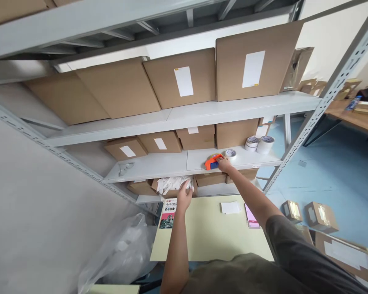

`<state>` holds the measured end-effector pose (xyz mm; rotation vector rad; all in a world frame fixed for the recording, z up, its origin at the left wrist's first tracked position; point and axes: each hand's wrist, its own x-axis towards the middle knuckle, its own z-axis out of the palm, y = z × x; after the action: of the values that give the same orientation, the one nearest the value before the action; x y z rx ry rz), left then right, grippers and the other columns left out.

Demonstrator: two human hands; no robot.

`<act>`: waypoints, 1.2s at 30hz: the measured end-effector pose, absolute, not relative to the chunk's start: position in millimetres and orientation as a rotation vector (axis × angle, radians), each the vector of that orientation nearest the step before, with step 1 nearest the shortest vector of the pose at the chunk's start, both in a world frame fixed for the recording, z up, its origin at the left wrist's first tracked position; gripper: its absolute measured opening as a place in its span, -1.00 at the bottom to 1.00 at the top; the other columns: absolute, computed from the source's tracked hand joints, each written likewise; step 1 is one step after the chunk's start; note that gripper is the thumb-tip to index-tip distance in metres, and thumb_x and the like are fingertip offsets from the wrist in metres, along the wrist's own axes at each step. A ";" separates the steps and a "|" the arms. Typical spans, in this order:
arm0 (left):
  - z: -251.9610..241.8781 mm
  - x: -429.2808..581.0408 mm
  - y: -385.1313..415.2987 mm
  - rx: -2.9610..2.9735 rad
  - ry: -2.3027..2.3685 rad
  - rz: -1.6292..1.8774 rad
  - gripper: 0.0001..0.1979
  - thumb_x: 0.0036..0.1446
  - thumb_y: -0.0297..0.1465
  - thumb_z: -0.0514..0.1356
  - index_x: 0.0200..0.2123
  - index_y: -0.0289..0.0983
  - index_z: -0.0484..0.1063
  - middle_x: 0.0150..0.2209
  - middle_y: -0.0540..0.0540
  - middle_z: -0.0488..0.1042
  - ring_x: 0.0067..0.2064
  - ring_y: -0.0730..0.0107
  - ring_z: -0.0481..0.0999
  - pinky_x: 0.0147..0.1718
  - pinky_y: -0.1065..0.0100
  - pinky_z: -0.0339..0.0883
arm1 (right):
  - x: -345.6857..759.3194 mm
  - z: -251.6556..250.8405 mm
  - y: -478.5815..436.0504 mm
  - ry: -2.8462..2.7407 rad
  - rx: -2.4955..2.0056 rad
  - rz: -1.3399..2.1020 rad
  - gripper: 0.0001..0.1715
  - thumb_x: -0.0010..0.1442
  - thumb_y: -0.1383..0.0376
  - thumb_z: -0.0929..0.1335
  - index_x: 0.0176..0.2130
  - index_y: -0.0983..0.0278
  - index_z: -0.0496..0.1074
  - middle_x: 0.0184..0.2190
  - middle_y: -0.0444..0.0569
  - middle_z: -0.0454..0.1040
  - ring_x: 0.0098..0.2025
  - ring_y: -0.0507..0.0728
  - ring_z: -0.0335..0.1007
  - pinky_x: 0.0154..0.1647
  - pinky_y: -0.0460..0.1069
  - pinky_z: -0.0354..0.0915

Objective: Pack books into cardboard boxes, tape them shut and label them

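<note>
Head view: right hand [224, 164] on middle shelf [159, 162], fingers closed round right end of orange-and-blue tape dispenser [212, 162], which sits near the shelf's front edge. White tape roll [231, 153] just beside it, more tape rolls [265, 145] farther right, cartons [196, 136] behind. Left hand [184, 198] lower, in front of box of white paper strips [174, 184]; fingers overlap the strips in view, can't tell if holding any or how wide. Pale yellow desk [216, 232] below, with magazine [168, 214] at left, white papers [230, 207] and pink item [251, 215] at right
</note>
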<state>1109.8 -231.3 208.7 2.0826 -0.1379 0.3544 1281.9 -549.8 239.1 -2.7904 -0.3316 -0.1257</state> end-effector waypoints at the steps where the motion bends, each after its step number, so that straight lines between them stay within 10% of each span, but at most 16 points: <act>1: 207.8 1107.4 -226.6 2.082 -0.131 0.352 -0.48 0.33 -0.36 0.20 0.34 -0.10 0.46 0.33 -0.19 0.48 0.36 0.08 0.45 0.33 0.03 0.37 | 1282.2 240.5 -546.9 -0.313 -2.824 -0.108 -0.44 0.25 0.41 0.39 0.22 0.26 0.57 0.22 0.22 0.59 0.39 0.47 0.30 0.43 0.35 0.15; 16: 200.4 1101.5 -151.3 1.960 -0.259 0.271 -0.55 0.38 -0.34 0.18 0.30 -0.15 0.50 0.31 -0.23 0.49 0.33 0.07 0.49 0.29 0.03 0.44 | 1135.6 238.2 -508.5 0.026 -2.900 -0.643 -0.68 0.44 0.23 0.38 0.13 0.23 0.56 0.09 0.21 0.63 0.37 0.49 0.17 0.23 0.26 0.25; 36: 123.2 1041.7 -228.3 1.992 -0.366 -0.161 -0.52 0.36 -0.39 0.18 0.31 -0.17 0.50 0.29 -0.28 0.49 0.21 0.07 0.55 0.04 0.14 0.58 | 840.9 47.4 -510.2 0.810 -2.821 -0.313 -0.77 0.39 0.24 0.38 -0.05 0.23 0.61 -0.07 0.21 0.68 0.23 0.47 0.30 0.16 0.26 0.22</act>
<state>1041.7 -228.3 123.2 1.9918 -0.3662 -0.1608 840.9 -510.2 47.4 -2.8207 0.8104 -0.3133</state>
